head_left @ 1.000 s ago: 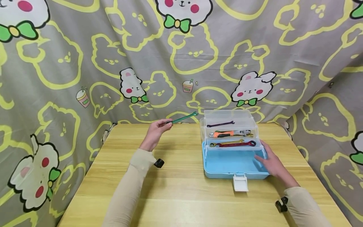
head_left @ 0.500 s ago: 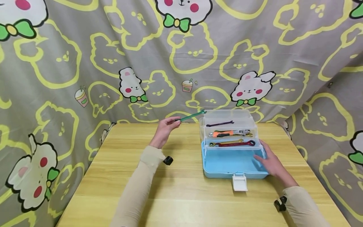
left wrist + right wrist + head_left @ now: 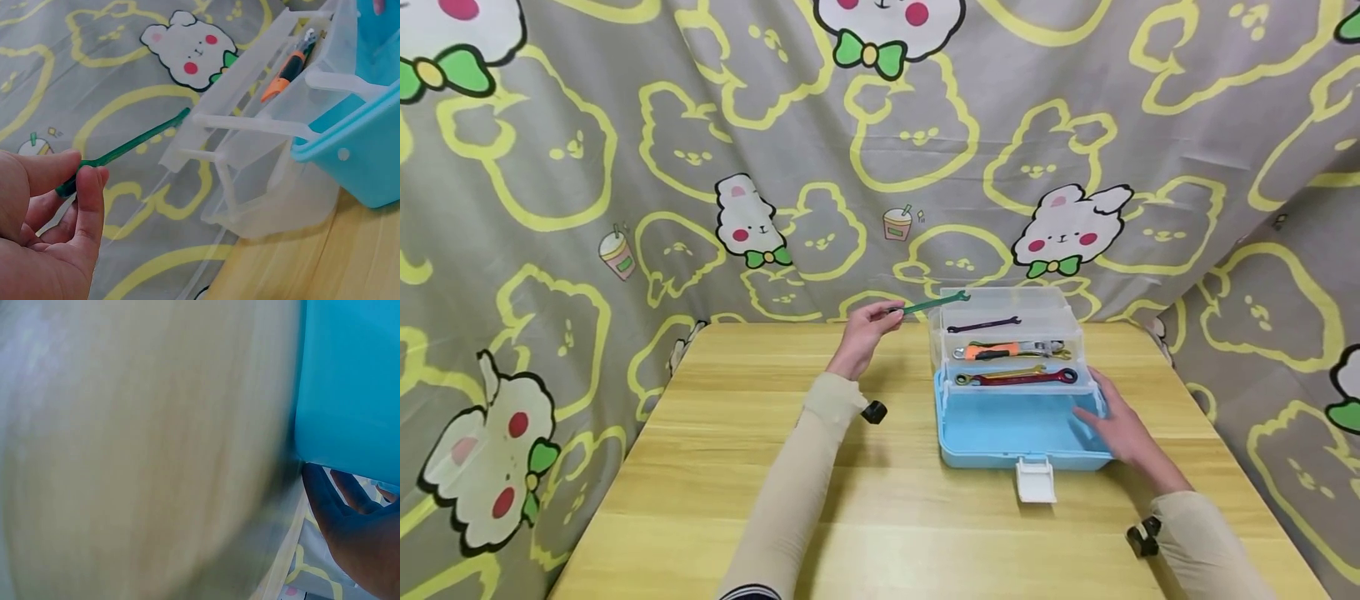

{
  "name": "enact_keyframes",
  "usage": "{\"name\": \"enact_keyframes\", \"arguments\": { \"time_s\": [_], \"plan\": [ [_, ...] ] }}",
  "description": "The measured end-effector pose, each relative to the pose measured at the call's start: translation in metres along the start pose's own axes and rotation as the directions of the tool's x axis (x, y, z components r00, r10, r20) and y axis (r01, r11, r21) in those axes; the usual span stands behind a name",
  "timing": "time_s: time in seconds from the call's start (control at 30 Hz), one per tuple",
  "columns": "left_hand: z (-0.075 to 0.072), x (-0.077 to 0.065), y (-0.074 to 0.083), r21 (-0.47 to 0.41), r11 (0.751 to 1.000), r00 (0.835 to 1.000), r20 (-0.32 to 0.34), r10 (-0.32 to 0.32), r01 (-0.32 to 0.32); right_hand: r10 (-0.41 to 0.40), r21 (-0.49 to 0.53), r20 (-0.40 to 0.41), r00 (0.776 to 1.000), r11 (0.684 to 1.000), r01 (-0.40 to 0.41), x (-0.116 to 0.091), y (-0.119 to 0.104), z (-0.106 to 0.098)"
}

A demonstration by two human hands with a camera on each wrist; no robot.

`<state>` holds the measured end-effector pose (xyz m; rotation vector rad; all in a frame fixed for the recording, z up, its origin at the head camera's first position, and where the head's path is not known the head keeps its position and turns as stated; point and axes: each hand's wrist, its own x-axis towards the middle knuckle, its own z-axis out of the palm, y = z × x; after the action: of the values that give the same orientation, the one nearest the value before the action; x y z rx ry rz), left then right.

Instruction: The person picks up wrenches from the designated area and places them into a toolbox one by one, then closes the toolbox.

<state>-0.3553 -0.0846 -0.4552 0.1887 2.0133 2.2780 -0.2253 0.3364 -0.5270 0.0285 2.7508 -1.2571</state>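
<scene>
A green wrench (image 3: 934,303) is pinched by one end between the thumb and fingers of my left hand (image 3: 859,337). Its free open end overlaps the clear top tray of the toolbox (image 3: 1026,461) in the head view; in the left wrist view the wrench (image 3: 134,142) points at that tray's end. My right hand (image 3: 1123,429) holds the right side of the blue toolbox, thumb over the rim and fingers along the outside. The tiers bear a purple wrench (image 3: 983,325), an orange-handled adjustable wrench (image 3: 992,352), a red wrench (image 3: 1018,378) and a partly covered yellow wrench (image 3: 1037,370).
The toolbox stands on a wooden table (image 3: 700,467), its clear trays fanned out to the back and its white latch (image 3: 1035,482) hanging at the front. A patterned curtain (image 3: 820,150) rises right behind the table. Each sleeve has a black wrist mount (image 3: 874,412).
My left hand has moved right with the green wrench, bringing its free end from left of the toolbox to over the top tray. The right hand has kept its place.
</scene>
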Motion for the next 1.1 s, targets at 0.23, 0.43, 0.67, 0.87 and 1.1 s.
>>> {"name": "enact_keyframes", "arguments": {
  "time_s": [0.23, 0.43, 0.67, 0.87, 1.1],
  "plan": [
    [0.009, 0.006, -0.005, -0.012, 1.0, 1.0, 0.012, -0.01, 0.01, 0.012, 0.001, 0.002, 1.0, 1.0, -0.012, 0.0, -0.001, -0.002],
    [0.012, 0.008, -0.007, 0.0, 1.0, 1.0, 0.021, -0.007, 0.007, -0.001, -0.001, -0.006, 1.0, 1.0, 0.001, 0.0, -0.001, -0.001],
    [0.016, 0.009, -0.006, 0.009, 1.0, 1.0, 0.019, -0.024, 0.023, 0.011, 0.0, 0.001, 1.0, 1.0, -0.011, 0.001, -0.001, 0.001],
    [0.023, 0.011, -0.006, 0.013, 1.0, 1.0, -0.017, 0.016, -0.016, 0.012, 0.005, 0.002, 1.0, 1.0, -0.012, 0.001, -0.001, 0.0],
    [0.034, 0.011, -0.006, 0.045, 0.998, 0.998, -0.04, 0.042, -0.041, 0.013, 0.0, 0.004, 1.0, 1.0, -0.013, 0.001, -0.001, 0.0]
  ]
}}
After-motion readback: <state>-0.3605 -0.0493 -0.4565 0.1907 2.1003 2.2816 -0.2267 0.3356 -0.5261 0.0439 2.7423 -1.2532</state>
